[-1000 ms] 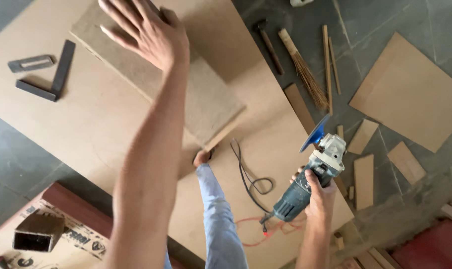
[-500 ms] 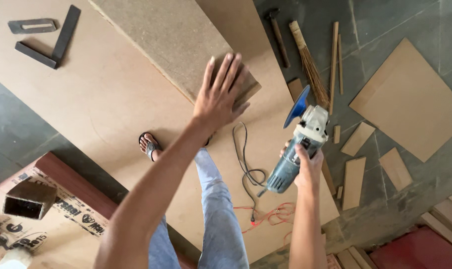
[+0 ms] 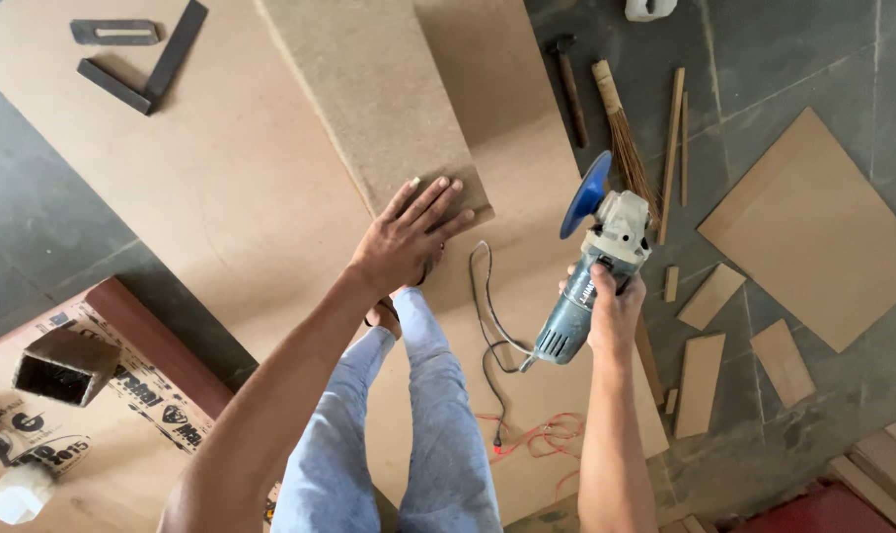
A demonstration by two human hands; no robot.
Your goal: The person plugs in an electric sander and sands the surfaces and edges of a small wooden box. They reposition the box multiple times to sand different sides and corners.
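Two hands work: the left hand (image 3: pixel 404 242) lies flat, fingers spread on the uncut grey-brown fibreboard panel (image 3: pixel 374 99); the right hand (image 3: pixel 611 306) grips the blue angle grinder (image 3: pixel 591 271), disc raised beside those fingers.

Soft, even daylight fills the scene; shadows are faint and short, as under the dark metal try square (image 3: pixel 142 61). No glare. Focus is sharp, with slight wide-angle stretching towards the edges.

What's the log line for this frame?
left hand: flat on board corner | right hand: grips grinder, raised, blue disc up | cord on sheet
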